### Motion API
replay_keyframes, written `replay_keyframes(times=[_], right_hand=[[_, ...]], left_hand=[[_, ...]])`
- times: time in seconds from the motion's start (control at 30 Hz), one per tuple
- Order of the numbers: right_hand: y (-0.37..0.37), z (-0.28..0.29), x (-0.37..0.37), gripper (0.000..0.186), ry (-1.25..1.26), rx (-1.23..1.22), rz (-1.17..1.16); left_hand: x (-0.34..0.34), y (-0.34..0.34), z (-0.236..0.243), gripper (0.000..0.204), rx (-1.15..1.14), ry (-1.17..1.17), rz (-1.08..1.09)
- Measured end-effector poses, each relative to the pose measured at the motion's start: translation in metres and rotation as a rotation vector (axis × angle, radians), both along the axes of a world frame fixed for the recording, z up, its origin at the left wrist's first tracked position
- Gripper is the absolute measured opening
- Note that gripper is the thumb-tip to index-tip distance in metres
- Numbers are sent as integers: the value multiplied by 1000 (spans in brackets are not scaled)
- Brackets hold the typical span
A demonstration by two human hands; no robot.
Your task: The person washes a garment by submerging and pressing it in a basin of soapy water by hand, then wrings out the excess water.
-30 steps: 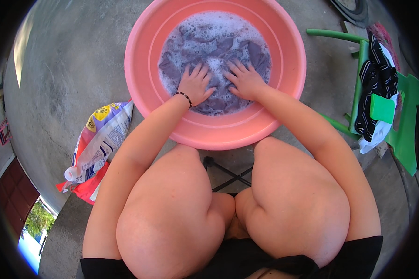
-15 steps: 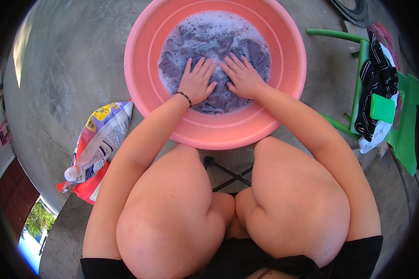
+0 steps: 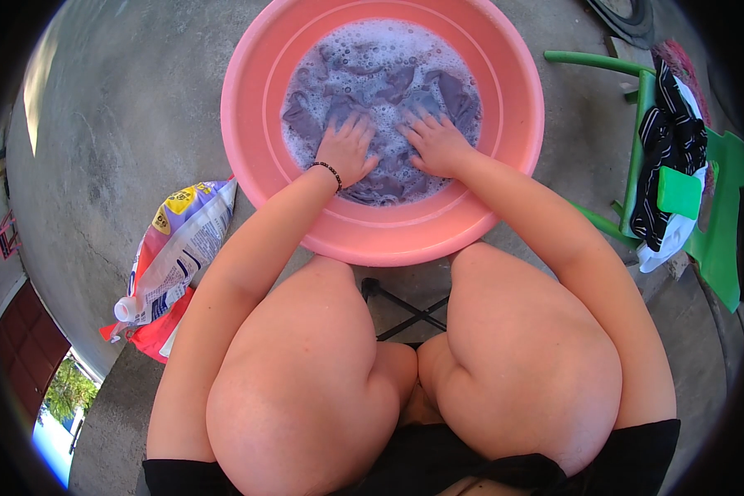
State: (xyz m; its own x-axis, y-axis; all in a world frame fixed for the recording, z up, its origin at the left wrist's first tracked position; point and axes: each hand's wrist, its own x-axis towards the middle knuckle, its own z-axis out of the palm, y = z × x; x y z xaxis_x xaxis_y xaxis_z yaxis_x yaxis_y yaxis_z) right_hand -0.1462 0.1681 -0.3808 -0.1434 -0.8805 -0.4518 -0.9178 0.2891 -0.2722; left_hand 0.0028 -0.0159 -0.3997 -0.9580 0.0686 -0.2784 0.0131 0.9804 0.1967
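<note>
A large pink basin (image 3: pixel 252 107) stands in front of my knees with foamy, soapy water inside. Grey-purple cloth (image 3: pixel 455 97) lies soaked in it, partly covered by suds. My left hand (image 3: pixel 347 153), with a dark beaded bracelet at the wrist, presses down on the cloth with fingers spread, the fingertips dipping under the foam. To its right, my right hand (image 3: pixel 434 147) does the same, its fingers apart and their tips partly under water. Neither hand grips the cloth. The cloth's lower part is hidden by foam.
Left of the basin, a printed plastic refill pouch (image 3: pixel 182 240) with a white cap leans by a red packet (image 3: pixel 161 337) on the concrete floor (image 3: pixel 124 124). At right, a green plastic chair (image 3: pixel 723 207) carries black-and-white striped cloth (image 3: pixel 657 174) and a green block (image 3: pixel 680 193).
Both hands have pushed slightly lower into the water, so the fingertips are now covered by suds. The cloth beneath has shifted a little.
</note>
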Motion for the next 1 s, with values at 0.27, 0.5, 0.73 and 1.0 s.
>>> replay_keyframes(times=[0.27,0.5,0.73,1.0], right_hand=[[-3,3,0,74,0,41,18],[0,1,0,75,7,12,14],[-1,-2,0,74,4,7,14],[-1,1,0,74,16,12,20]], left_hand=[[1,-1,-1,61,-1,23,-1],[-1,1,4,61,-30,-34,-18],[-1,0,3,62,-33,-38,-16],[-2,1,5,63,-39,-57,-15]])
